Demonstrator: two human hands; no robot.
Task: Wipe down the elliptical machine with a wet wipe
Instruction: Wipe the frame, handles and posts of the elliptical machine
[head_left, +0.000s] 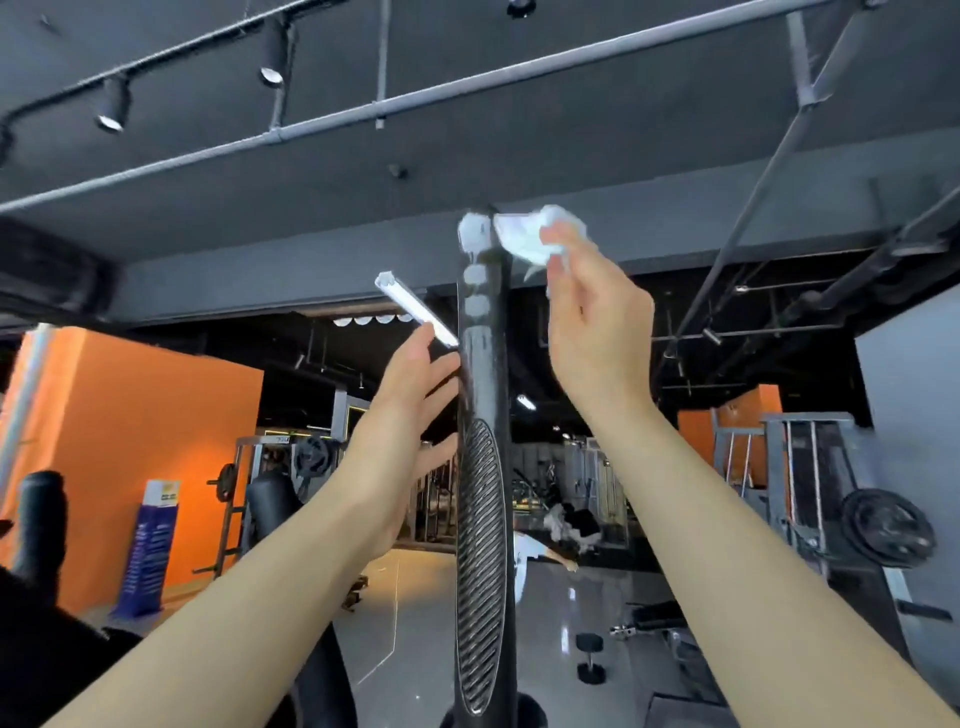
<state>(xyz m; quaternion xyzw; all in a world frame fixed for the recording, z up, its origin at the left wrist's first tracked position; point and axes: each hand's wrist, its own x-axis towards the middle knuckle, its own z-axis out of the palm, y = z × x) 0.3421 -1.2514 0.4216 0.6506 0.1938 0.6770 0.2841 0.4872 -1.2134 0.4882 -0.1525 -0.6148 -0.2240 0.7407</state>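
Up high, the right hand (587, 317) pinches a crumpled white wet wipe (535, 234) against the top of the tall black elliptical handlebar with ribbed grip (480, 467), probably to scrub its end. Left hand (410, 415) is spread, straight fingers resting along the bar's side, apparently steadying it. Gym racks sit behind.

Orange wall (156, 441), weight plate (885, 527), dumbbell (590, 657), ceiling spotlights (111, 106).

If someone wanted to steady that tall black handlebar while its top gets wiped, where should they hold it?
Probably the ribbed grip on the lower handlebar, coming from the left where the open left hand is. The right hand works the wipe at the top.
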